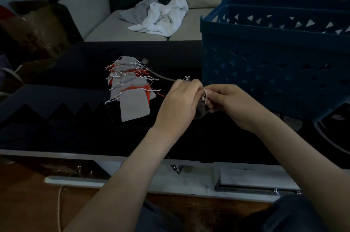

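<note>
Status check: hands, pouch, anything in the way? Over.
Left hand grips grey pouch, right hand pinches its drawstring. Pouch held above black table. Pouch pile to the left, blue basket close by the right; nothing blocking.

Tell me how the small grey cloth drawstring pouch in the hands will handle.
Probably floppy: the small grey cloth drawstring pouch hangs crumpled between the left hand and right hand. Likely light: it is held partly by its thin white cord. Unlikely to roll, being soft cloth.

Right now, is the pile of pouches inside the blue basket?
No, the pile of pouches lies on the black table, left of the blue basket.
</note>
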{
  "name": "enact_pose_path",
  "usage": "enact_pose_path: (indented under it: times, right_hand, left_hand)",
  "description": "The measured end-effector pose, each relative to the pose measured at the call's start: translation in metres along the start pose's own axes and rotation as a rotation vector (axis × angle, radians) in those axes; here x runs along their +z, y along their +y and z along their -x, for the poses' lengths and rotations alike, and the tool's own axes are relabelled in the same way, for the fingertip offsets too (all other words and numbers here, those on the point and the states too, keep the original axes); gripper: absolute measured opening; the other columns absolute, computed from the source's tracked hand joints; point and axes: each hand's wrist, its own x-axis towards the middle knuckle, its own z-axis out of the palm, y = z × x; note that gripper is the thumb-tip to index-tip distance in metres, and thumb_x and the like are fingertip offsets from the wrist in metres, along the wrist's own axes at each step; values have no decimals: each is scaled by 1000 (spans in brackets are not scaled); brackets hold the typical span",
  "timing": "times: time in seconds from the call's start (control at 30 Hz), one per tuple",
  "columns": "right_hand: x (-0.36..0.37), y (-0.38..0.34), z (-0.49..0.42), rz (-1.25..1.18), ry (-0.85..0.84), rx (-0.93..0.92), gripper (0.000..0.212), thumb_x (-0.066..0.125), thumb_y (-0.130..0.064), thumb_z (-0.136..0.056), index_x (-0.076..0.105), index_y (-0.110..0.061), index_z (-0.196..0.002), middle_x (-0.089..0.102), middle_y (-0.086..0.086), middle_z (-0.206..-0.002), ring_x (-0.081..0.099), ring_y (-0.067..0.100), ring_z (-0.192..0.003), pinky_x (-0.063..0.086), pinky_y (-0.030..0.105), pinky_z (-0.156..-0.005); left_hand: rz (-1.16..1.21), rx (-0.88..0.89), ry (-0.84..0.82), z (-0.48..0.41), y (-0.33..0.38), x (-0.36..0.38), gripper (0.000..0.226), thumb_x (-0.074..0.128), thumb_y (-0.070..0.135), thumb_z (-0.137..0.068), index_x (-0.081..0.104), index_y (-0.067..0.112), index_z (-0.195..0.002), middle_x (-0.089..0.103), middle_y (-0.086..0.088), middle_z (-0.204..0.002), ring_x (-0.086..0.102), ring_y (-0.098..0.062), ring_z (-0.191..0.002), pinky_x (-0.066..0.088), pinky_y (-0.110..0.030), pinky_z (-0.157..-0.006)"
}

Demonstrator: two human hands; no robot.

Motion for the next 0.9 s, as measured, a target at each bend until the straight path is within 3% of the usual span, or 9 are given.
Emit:
enact_pose_path:
  times: [0.13,0.27,0.4,0.63,0.77,0.9]
  right_hand:
    - [4,-1,2,76,10,-64,18,51,-5,-94,68,-12,-92,62,13,-85,55,18,-78,48,26,-73]
    - [1,-3,2,70,78,-114,15,56,-9,-92,70,-13,-92,66,17,-92,58,16,-81,47,31,-77]
    - [-2,0,0,2,57,-116,15,55,-13,-93,69,-13,-89,65,5,-83,59,13,-76,47,30,-73]
    - [-8,2,-2,-90,18,-75,17,55,-14,-93,68,-13,-83,66,1,-79,59,13,-76,48,29,-72]
    - [-9,3,-4,-72,151,-52,20,54,-8,-93,62,-13,-76,61,2,-71,56,12,-67,46,25,-66]
    - [-24,7,-9,97,376,-36,25,55,-4,-92,55,-14,-69,54,2,-64,46,9,-57,39,19,-53]
  left_hand:
    - [-194,132,82,-2,-2,1,9,60,5,-88,63,3,-80,56,-10,-70,49,-26,-66,41,-33,-61]
    - [-283,180,117,-4,-5,-2,8,63,4,-87,62,3,-79,53,-10,-69,47,-25,-64,35,-31,-62]
    - [-268,168,95,-2,-5,-3,9,61,4,-88,63,3,-79,55,-10,-71,49,-25,-66,38,-31,-62]
    - [-122,120,10,0,-7,1,14,54,9,-92,66,3,-89,62,-10,-81,55,-25,-76,45,-32,-69]
    - [-12,13,-51,0,-11,0,29,46,15,-88,70,4,-100,69,-8,-90,54,-18,-84,39,-20,-74]
    - [-7,-192,-53,-3,-19,-9,17,49,6,-87,66,7,-85,55,0,-74,49,-14,-76,31,-19,-65]
